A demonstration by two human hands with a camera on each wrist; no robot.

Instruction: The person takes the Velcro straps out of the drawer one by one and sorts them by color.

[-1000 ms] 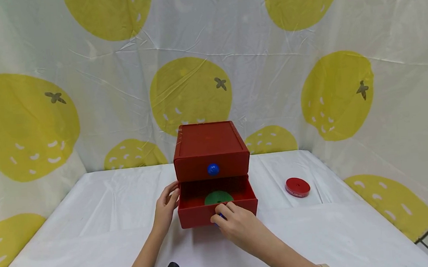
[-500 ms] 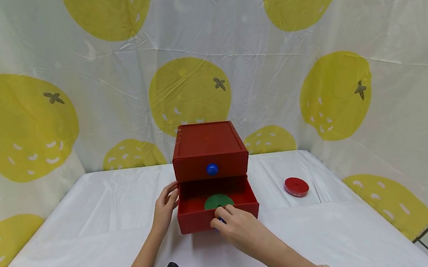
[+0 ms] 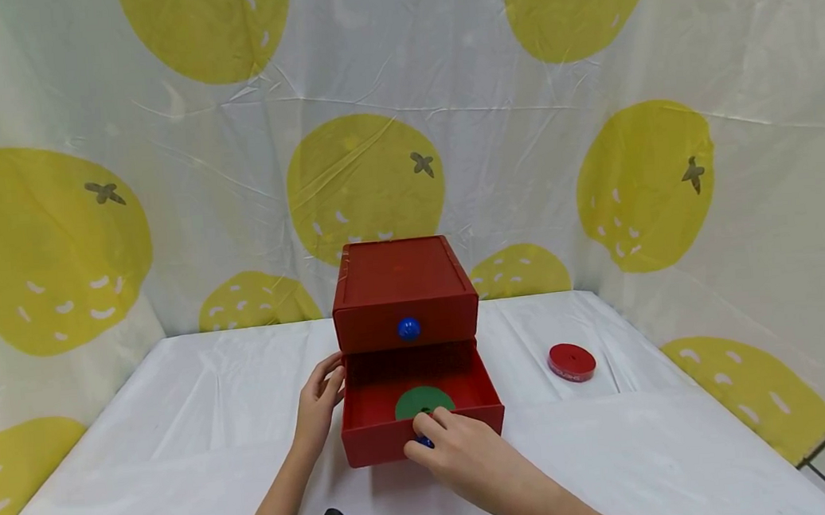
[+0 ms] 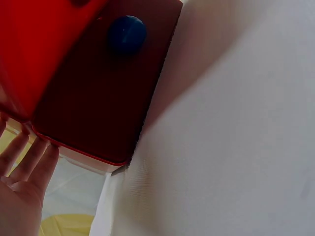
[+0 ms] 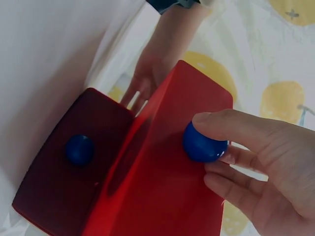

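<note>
A red two-drawer box [image 3: 402, 270] stands on the white-covered table. Its lower drawer [image 3: 375, 445] is pulled out, and a flat green disc [image 3: 422, 399] with a small centre hole lies inside. My right hand [image 3: 465, 453] pinches this drawer's blue knob [image 5: 204, 143] between thumb and fingers. My left hand [image 3: 319, 400] rests with extended fingers against the box's left side; the left wrist view shows its fingertips [image 4: 50, 150] at the red edge. The upper drawer [image 3: 360, 329], with its own blue knob [image 3: 409, 329], is closed.
To the right of the box lies a red roll [image 3: 572, 362] of coiled band. A white cloth [image 3: 214, 399] covers the table, and a curtain [image 3: 507, 171] with yellow fruit prints hangs behind and at the sides.
My right hand has drawn the lower drawer farther out toward me, and more of its inside shows. The green disc has come forward with it. My left hand stays in place.
</note>
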